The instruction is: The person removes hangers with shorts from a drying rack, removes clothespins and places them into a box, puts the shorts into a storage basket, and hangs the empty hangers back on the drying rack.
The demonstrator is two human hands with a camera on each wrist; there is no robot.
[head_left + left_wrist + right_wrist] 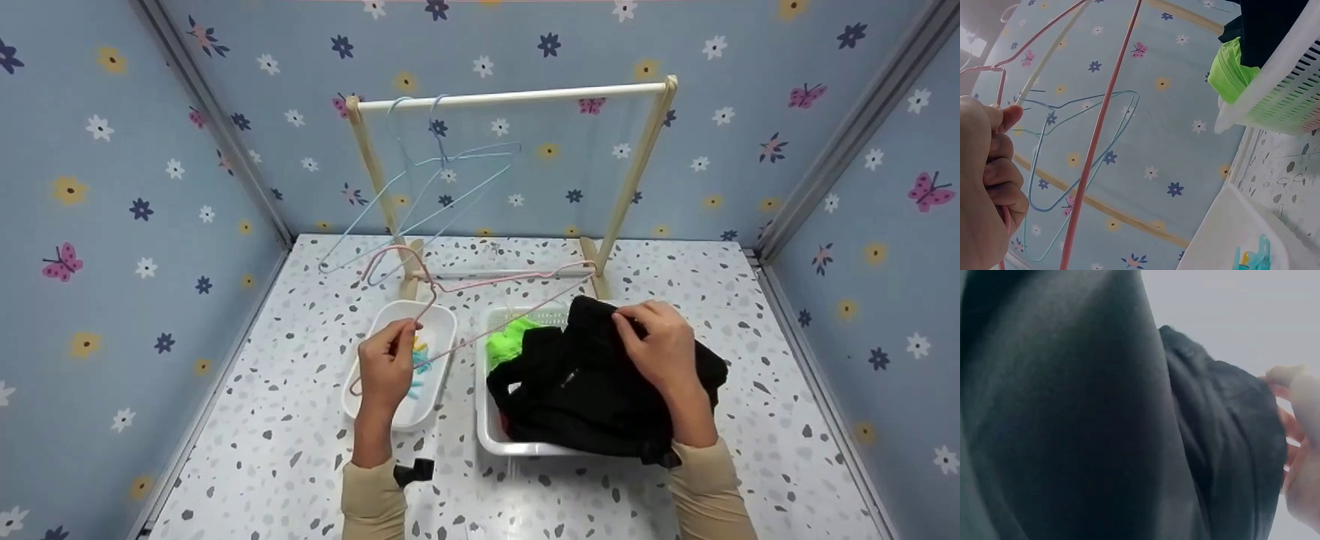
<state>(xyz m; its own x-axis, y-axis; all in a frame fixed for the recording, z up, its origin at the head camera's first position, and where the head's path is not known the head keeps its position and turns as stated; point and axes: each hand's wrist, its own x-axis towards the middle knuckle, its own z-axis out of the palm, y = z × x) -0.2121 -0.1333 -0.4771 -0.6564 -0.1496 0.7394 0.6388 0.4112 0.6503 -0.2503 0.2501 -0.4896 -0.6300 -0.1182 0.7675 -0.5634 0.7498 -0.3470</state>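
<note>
My left hand [386, 364] grips a pink wire hanger [495, 280] near the base of its hook, above the small white tray. In the left wrist view the fingers curl round the pink hanger [1095, 140]. My right hand [661, 341] pinches the edge of a black garment [592, 390] between thumb and fingers and holds part of it up over the white basket [517, 448]. The garment's exact kind cannot be told. In the right wrist view the black cloth [1072, 410] fills much of the frame, beside the right hand [1303, 439].
Two blue hangers [442, 159] hang at the left of a rack's white rail [517, 96]. A bright green cloth [508, 343] lies in the basket. Blue and yellow clips [421, 360] lie in the small white tray [442, 315]. Flowered walls [97, 225] enclose three sides.
</note>
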